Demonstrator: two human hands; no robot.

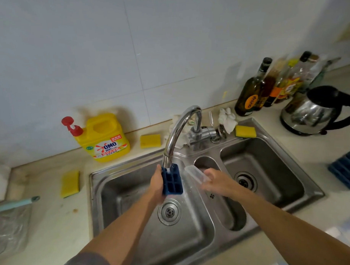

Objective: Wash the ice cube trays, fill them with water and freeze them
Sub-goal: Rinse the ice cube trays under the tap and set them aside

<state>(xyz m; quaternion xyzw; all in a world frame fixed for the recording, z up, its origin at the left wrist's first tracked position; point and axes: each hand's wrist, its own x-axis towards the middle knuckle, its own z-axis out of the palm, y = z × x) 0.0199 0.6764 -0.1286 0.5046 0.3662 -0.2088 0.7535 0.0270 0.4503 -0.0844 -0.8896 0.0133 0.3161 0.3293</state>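
Observation:
My left hand [156, 183] grips a small blue ice cube tray [172, 181] by its left edge and holds it tilted up under the spout of the chrome tap [178, 132], over the left basin of the steel sink [104, 180]. Water runs onto the tray's top cells. My right hand [216, 182] holds a clear plastic lid [195, 174] just to the right of the tray, above the divider between the basins. More blue ice cube trays [347, 170] lie on the counter at the right edge.
A yellow detergent jug [103, 138] stands behind the sink at the left. Yellow sponges lie at the left [69, 183], behind the tap [150, 141] and on the right rim [245, 131]. Bottles [252, 90] and a kettle [316, 111] crowd the back right corner.

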